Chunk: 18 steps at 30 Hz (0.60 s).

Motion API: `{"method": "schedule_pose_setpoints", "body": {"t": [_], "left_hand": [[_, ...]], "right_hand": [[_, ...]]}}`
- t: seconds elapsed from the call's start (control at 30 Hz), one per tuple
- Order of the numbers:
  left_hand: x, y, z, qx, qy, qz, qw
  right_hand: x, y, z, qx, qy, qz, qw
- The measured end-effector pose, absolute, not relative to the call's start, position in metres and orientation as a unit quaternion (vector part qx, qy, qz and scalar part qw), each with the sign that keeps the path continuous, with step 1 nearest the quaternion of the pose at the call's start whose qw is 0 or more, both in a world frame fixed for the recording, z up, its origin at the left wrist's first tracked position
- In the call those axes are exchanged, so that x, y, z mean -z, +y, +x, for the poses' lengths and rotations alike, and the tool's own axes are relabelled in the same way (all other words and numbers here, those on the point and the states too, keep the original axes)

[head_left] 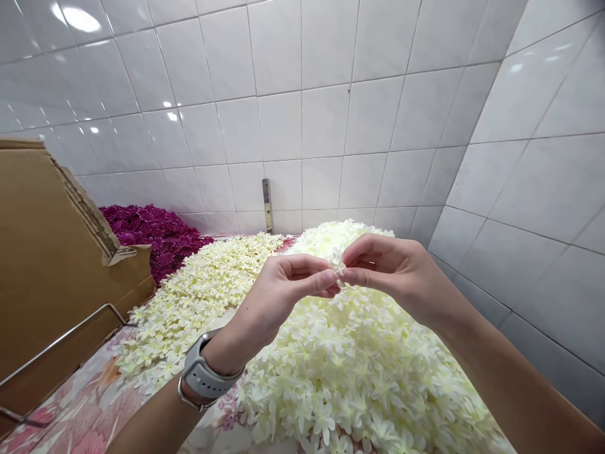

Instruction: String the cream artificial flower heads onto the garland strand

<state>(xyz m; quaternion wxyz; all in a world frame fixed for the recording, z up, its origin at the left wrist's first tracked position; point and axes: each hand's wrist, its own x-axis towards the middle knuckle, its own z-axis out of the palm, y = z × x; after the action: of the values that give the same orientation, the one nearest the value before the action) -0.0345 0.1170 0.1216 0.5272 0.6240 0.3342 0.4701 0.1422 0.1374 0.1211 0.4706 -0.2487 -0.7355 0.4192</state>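
Between the fingertips of both hands is a small white flower (337, 260), held above a heap of similar blooms. My left hand (288, 284), with a grey-banded watch on its wrist, pinches it from the left. From the right, my right hand (385, 265) pinches the same flower with thumb and fingers. Below them spreads a large pile of white flowers (350, 372) with pale yellow-green centres. The fingers partly cover the held flower, so its stem end cannot be made out.
Left of the white pile lies a heap of smaller cream flowers (208, 277), with purple flowers (151, 236) behind. A torn cardboard box (57, 252) and a metal wire frame (61, 343) stand at left. Tiled walls (326, 120) close off the back and right. A floral cloth (101, 410) lies underneath.
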Motion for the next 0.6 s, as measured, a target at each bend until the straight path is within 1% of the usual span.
{"method": "schedule_pose_setpoints", "body": {"t": [0.17, 0.23, 0.33, 0.4, 0.47, 0.53, 0.6], "left_hand": [[-0.121, 0.121, -0.034, -0.470, 0.366, 0.614, 0.518], [-0.121, 0.125, -0.034, -0.480, 0.387, 0.605, 0.504], [-0.117, 0.133, -0.035, -0.485, 0.412, 0.594, 0.493], [-0.114, 0.139, -0.036, -0.492, 0.425, 0.585, 0.485], [-0.111, 0.143, -0.036, -0.507, 0.433, 0.574, 0.475], [-0.109, 0.145, -0.036, -0.516, 0.434, 0.571, 0.467], [-0.108, 0.145, -0.036, -0.512, 0.424, 0.583, 0.467]], "right_hand": [[-0.117, 0.147, 0.146, -0.426, -0.699, -0.291, 0.497], [-0.114, 0.150, 0.145, -0.410, -0.679, -0.321, 0.518], [-0.109, 0.155, 0.143, -0.277, -0.667, -0.396, 0.567], [-0.105, 0.158, 0.141, -0.196, -0.682, -0.426, 0.562], [-0.104, 0.159, 0.139, -0.168, -0.697, -0.431, 0.547], [-0.104, 0.158, 0.138, -0.177, -0.712, -0.419, 0.535], [-0.106, 0.156, 0.137, -0.222, -0.738, -0.388, 0.506]]}}
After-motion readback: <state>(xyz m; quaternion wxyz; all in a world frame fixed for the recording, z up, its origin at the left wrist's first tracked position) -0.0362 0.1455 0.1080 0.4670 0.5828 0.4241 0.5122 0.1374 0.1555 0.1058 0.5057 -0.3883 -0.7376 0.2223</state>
